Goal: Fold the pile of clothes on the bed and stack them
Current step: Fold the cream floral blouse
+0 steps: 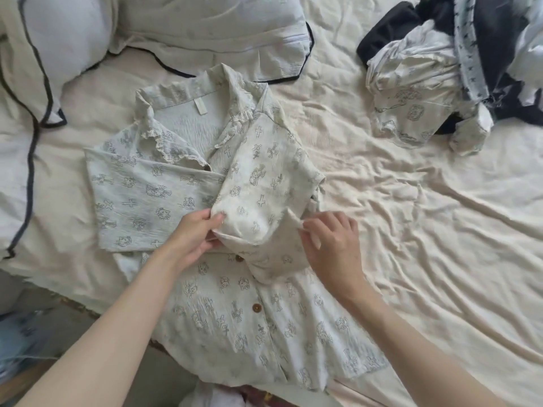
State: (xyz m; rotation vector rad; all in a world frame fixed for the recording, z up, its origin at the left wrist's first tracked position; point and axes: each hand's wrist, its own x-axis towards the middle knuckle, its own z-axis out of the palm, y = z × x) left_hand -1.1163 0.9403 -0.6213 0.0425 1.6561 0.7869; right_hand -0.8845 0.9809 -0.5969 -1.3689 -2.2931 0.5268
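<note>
Head view: on the wide cream-sheeted bed, the tangled pile of dark and pale clothes at upper right waits untouched, with no finished stack visible. At centre lies the cream printed button-up shirt, partly folded. Left hand and right hand pinch its right sleeve in their fingers.

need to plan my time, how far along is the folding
Early. Done: nothing stacked in view. In hand: the printed shirt, sleeves folded in, left hand and right hand pinching the right sleeve. Left: its lower half, plus the crumpled pile.
</note>
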